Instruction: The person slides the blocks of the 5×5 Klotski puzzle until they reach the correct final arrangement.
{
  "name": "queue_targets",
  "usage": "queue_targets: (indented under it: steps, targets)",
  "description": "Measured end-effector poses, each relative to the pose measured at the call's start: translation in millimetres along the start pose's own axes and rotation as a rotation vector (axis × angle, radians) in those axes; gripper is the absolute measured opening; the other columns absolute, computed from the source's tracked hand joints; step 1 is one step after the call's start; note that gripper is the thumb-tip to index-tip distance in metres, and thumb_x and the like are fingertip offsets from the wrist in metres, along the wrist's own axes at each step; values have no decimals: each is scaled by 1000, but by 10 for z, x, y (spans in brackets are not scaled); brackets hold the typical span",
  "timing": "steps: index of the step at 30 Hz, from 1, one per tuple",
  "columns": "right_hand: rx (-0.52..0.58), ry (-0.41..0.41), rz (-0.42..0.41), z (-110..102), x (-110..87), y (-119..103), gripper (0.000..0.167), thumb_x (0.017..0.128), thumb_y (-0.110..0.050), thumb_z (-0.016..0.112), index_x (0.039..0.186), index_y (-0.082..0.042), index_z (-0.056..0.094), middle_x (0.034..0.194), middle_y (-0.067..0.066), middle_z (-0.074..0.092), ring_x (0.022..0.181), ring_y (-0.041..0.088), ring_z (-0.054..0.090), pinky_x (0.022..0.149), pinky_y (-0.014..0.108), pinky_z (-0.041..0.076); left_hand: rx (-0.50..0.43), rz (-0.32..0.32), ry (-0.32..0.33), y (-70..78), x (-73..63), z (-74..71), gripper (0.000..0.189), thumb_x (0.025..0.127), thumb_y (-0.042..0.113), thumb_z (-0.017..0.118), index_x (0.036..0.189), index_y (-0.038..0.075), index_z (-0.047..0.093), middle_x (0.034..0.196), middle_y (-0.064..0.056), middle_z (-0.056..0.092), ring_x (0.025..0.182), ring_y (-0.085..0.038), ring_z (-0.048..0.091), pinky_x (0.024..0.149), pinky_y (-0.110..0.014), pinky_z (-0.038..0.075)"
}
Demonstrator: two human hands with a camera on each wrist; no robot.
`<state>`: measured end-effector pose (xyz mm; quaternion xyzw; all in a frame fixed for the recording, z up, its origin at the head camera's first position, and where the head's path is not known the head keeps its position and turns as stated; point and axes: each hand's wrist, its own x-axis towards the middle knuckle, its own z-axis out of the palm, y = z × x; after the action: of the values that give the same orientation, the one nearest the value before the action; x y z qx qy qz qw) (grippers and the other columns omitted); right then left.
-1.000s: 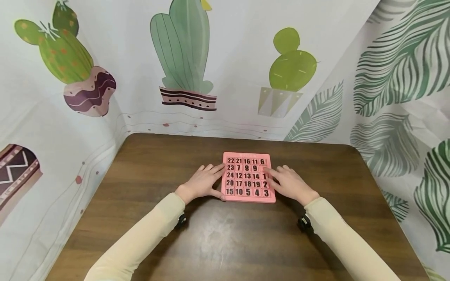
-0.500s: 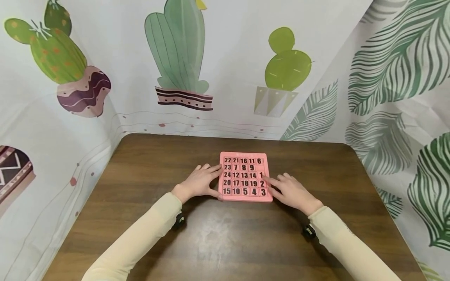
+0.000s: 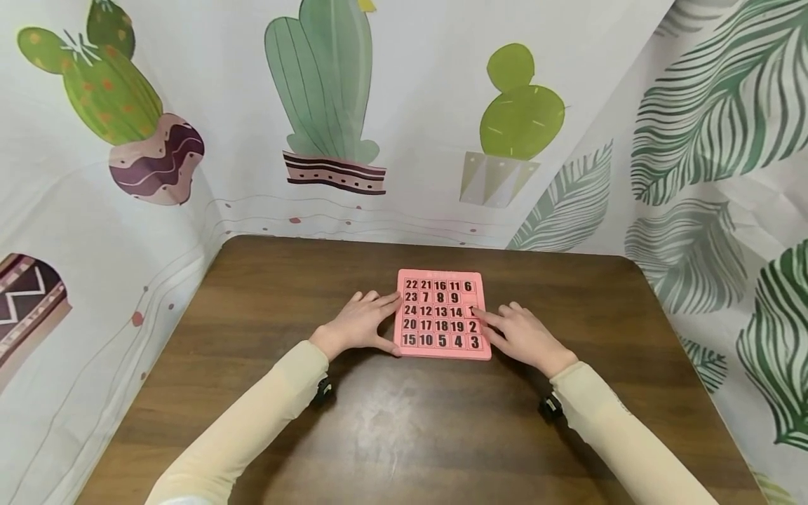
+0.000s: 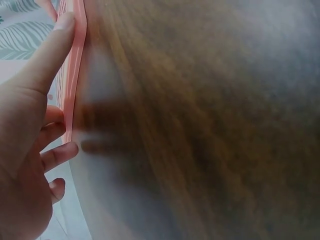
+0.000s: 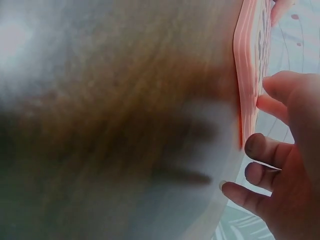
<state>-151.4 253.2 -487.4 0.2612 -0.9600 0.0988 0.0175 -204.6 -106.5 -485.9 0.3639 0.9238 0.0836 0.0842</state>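
A pink number board (image 3: pixel 442 313) lies flat on the brown tabletop (image 3: pixel 391 428), near the far edge, about halfway between the left and right edges. The left hand (image 3: pixel 358 322) touches the board's left side, its grip wide. The right hand (image 3: pixel 522 337) has one finger on the 1 tile (image 3: pixel 469 311), its grip loose and narrower.
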Motion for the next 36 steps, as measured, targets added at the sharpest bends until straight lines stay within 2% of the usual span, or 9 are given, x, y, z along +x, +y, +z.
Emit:
queue_targets:
  steps: [9,23,32,36]
  targets:
    - [13,-4,-46,10,-37,10,44,102,-29,68,144,-17,65,82,2,59,77,19,41,74,38,38,10,-6,-5,-9,-2,4,116,74,77,77,162,12,40,167,-5,37,128,-26,47,101,-46,36]
    - [2,7,-2,12,95,58,46,101,-28,67,146,-16,64,79,4,56,77,24,43,74,40,39,3,2,1,3,16,10,115,73,77,77,161,12,41,167,-5,38,129,-27,47,104,-48,37]
    - [11,-2,13,26,133,87,47,102,-29,67,146,-14,63,85,5,61,81,25,45,77,43,40,13,1,-8,36,15,-15,115,74,74,79,161,10,40,167,-7,37,127,-28,47,101,-46,37]
    - [30,-2,2,-2,127,71,48,101,-27,68,146,-12,63,89,6,65,82,24,47,79,43,41,16,-1,-10,35,13,-22,114,75,74,78,161,10,40,167,-7,37,127,-27,48,103,-48,37]
